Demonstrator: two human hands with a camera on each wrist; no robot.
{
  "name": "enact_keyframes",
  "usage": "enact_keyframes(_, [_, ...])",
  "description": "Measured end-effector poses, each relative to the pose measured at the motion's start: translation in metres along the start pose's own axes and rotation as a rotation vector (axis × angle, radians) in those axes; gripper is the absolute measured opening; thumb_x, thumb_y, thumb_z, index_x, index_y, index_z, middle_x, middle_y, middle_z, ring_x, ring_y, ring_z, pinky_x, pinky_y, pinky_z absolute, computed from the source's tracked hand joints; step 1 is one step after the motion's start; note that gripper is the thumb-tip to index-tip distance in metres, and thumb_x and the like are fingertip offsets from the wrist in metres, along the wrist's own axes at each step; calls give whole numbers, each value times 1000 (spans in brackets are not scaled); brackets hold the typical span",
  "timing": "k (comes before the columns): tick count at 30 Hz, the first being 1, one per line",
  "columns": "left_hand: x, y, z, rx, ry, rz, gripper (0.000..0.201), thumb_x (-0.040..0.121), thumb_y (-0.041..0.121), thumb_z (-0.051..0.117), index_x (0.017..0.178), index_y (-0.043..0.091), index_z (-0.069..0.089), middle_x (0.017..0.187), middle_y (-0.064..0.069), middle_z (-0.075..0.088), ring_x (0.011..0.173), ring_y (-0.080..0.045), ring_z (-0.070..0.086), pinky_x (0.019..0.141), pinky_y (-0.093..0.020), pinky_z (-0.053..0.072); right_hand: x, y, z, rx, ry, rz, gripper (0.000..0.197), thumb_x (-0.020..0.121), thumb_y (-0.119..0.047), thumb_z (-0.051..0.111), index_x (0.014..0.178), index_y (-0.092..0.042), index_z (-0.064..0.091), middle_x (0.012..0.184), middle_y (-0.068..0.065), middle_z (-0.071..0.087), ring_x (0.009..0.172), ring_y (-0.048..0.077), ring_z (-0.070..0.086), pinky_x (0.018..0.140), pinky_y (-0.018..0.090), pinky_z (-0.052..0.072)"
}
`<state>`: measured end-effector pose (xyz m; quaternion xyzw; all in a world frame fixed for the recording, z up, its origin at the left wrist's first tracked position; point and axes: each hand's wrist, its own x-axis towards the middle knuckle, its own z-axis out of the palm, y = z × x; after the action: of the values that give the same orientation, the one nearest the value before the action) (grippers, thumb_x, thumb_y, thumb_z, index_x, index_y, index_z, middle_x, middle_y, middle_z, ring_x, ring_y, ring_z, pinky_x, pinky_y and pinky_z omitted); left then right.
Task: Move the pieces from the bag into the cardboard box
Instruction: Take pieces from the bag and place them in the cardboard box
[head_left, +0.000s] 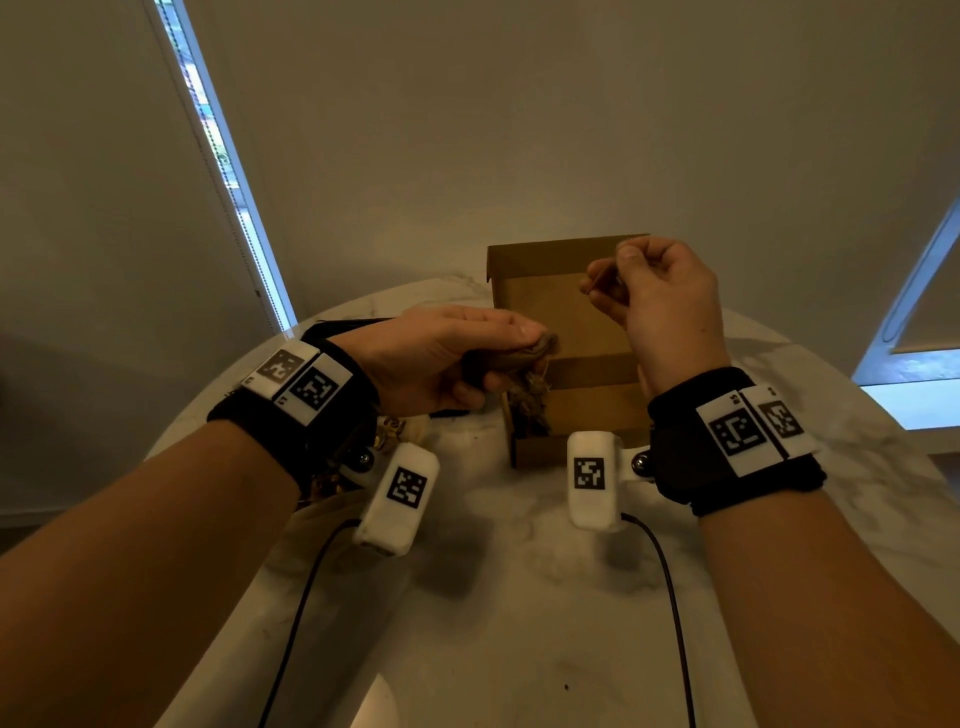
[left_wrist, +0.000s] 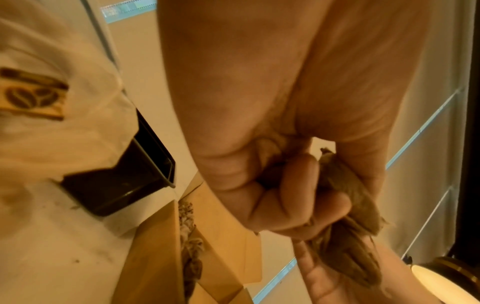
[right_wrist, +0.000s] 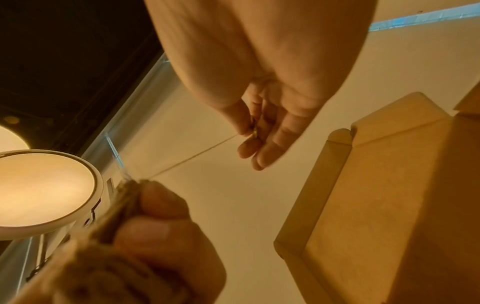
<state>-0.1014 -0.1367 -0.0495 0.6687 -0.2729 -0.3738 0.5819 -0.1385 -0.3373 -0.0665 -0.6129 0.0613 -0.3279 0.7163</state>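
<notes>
My left hand (head_left: 519, 343) grips a brown, fibrous bundle of dried pieces (head_left: 535, 358) over the left wall of the open cardboard box (head_left: 571, 322). In the left wrist view the fingers (left_wrist: 298, 185) curl round that bundle (left_wrist: 348, 226). My right hand (head_left: 618, 280) is raised over the box's far part and pinches a thin strand (right_wrist: 194, 156) between thumb and fingertips (right_wrist: 253, 131). The strand runs taut to the bundle (right_wrist: 114, 216). More brown pieces (head_left: 530, 405) lie inside the box along its left wall. The white bag (left_wrist: 52, 123) with a bean logo lies under my left wrist.
The box stands on a round white marble table (head_left: 493, 597). A black tray (left_wrist: 124, 181) sits behind the bag, left of the box. Two camera cables trail over the table's near part. A wall rises close behind the table.
</notes>
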Motion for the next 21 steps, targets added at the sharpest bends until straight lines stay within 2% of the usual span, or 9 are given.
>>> enact_keyframes(3, [0, -1, 2, -67, -24, 51, 14, 94, 19, 62, 106, 17, 68, 94, -1, 66, 67, -8, 46, 54, -19, 26, 0, 3, -3, -198, -25, 33, 11, 104, -20, 55, 95, -21, 62, 83, 0, 69, 66, 10, 66, 61, 24, 56])
enact_keyframes(5, [1, -2, 3, -109, -53, 79, 19, 90, 18, 64, 109, 17, 70, 96, -1, 65, 68, -9, 47, 54, -19, 29, -1, 5, -5, -305, -67, 55, 10, 103, -21, 56, 95, -20, 62, 83, -2, 66, 62, 8, 60, 56, 21, 55])
enact_keyframes(7, [3, -4, 4, -119, -58, 92, 22, 86, 18, 68, 107, 18, 72, 94, 0, 64, 69, -9, 48, 54, -18, 32, -2, 6, -5, -385, -91, 55, 12, 103, -21, 56, 93, -21, 62, 84, -3, 65, 63, 8, 58, 56, 20, 54])
enact_keyframes(9, [4, -5, 7, -138, -47, 113, 18, 88, 16, 65, 106, 18, 69, 93, -1, 65, 69, -8, 49, 54, -17, 34, -2, 6, -6, -450, -104, 48, 16, 102, -21, 56, 87, -25, 61, 84, -4, 64, 66, 9, 58, 57, 22, 51])
enact_keyframes(11, [5, -5, 10, -212, -7, 170, 19, 93, 15, 61, 112, 17, 63, 104, -6, 66, 70, -8, 50, 55, -17, 36, -2, 6, -6, -503, -119, 60, 19, 101, -20, 56, 84, -26, 61, 86, -4, 64, 70, 10, 57, 59, 24, 47])
enact_keyframes(14, [11, -3, 14, -329, 103, 294, 22, 98, 15, 58, 121, 17, 57, 122, -5, 66, 69, -7, 50, 53, -16, 38, -5, 8, -6, -584, -178, 105, 17, 100, -22, 56, 86, -24, 65, 89, -4, 66, 73, 11, 57, 61, 25, 44])
enact_keyframes(18, [20, -2, 12, -416, 359, 366, 22, 102, 16, 56, 123, 18, 53, 123, -5, 64, 63, -6, 50, 49, -16, 38, -8, 7, -4, -612, -253, 107, 17, 99, -25, 58, 85, -23, 67, 89, -2, 67, 71, 11, 55, 59, 25, 42])
enact_keyframes(21, [22, -3, 5, -461, 491, 388, 25, 101, 18, 60, 126, 17, 56, 121, -9, 62, 62, -7, 51, 49, -17, 41, -8, 5, -4, -592, -251, 105, 17, 97, -24, 59, 82, -19, 65, 84, -1, 65, 67, 11, 53, 57, 24, 39])
